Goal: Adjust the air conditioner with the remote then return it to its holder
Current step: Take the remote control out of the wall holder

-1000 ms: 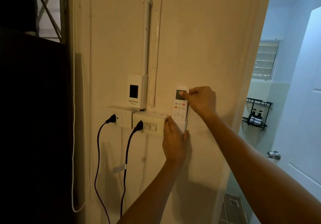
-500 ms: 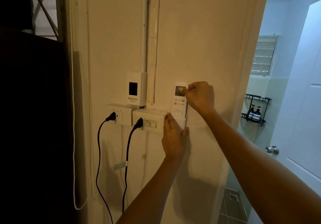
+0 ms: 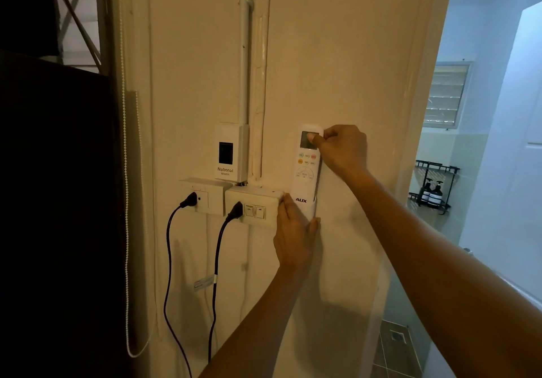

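Note:
A white AUX remote [image 3: 305, 169] stands upright against the cream wall, its lower end inside a white wall holder [image 3: 310, 209]. My right hand [image 3: 341, 147] pinches the remote's top, thumb on the small display. My left hand [image 3: 294, 235] is wrapped around the holder from below, fingers against its left side and thumb on its right. The holder's lower part is hidden by that hand.
Left of the holder are a switch box [image 3: 253, 204] and a socket box [image 3: 205, 194], each with a black plug and hanging cable, and a National breaker [image 3: 230, 152] above. A bead cord [image 3: 126, 201] hangs further left. A doorway at right shows a rack with bottles [image 3: 432, 190].
The remote has risen in the holder, so the AUX label on its lower end now shows above the rim. My right hand rose with it; my left hand stayed on the holder.

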The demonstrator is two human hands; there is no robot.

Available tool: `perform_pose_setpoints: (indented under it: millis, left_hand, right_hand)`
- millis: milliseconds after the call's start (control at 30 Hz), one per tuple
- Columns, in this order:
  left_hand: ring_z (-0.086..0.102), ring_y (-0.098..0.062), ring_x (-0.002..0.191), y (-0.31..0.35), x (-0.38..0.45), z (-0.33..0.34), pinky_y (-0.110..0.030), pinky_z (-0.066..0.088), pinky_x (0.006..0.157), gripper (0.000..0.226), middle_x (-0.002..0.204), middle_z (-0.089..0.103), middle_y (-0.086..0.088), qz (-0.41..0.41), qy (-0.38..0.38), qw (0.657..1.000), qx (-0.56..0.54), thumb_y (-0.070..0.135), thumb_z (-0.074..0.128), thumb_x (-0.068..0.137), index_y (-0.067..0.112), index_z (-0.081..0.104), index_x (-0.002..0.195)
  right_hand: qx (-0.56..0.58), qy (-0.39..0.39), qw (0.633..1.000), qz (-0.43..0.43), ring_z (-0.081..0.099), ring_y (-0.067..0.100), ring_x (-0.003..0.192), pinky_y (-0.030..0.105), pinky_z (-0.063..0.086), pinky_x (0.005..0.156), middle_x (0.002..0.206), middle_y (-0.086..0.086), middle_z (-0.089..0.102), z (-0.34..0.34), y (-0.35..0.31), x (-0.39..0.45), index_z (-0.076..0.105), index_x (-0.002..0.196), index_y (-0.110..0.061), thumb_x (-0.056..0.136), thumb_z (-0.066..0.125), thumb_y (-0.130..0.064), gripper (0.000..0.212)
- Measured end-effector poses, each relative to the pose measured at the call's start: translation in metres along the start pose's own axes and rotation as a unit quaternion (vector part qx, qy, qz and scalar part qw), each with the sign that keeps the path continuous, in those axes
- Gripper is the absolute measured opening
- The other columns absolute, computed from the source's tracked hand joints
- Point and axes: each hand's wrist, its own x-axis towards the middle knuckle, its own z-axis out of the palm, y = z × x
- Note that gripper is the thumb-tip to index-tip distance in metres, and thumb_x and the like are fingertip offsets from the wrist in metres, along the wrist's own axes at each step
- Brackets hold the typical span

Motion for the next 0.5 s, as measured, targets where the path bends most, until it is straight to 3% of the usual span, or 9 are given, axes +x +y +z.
perform_pose_setpoints:
  millis: [100,267,500]
  left_hand:
    - [0.034,-0.028,0.136,0.000,0.000,-0.002,-0.039,0.051,0.094,0.076,0.146,0.035,-0.011,-0.003,-0.001,1.000,-0.003,0.038,0.062,0.084,0.009,0.022,0.142]
    - [0.035,-0.026,0.135,0.001,-0.001,-0.007,-0.037,0.052,0.092,0.075,0.144,0.038,-0.010,0.011,0.005,1.000,-0.009,0.036,0.065,0.082,0.009,0.026,0.140]
    - [0.042,-0.028,0.130,0.006,-0.002,-0.018,-0.038,0.051,0.093,0.077,0.142,0.040,-0.012,0.012,-0.021,0.999,-0.023,0.030,0.068,0.081,0.005,0.026,0.140]
  right_hand:
    - [0.021,0.003,1.000,-0.002,0.064,0.017,0.071,0.034,0.052,0.070,0.072,-0.002,0.066,-0.009,-0.004,0.006,0.062,0.070,-0.023,0.076,0.065,-0.044,0.022]
    - [0.061,0.004,0.998,0.023,0.069,0.022,0.074,0.047,0.057,0.074,0.080,0.001,0.072,-0.023,-0.003,0.013,0.053,0.059,-0.032,0.072,0.066,-0.048,0.024]
    - [0.106,-0.009,0.993,0.053,0.070,0.023,0.074,0.048,0.057,0.076,0.077,0.003,0.074,-0.039,0.001,0.011,0.058,0.059,-0.028,0.067,0.069,-0.046,0.023]
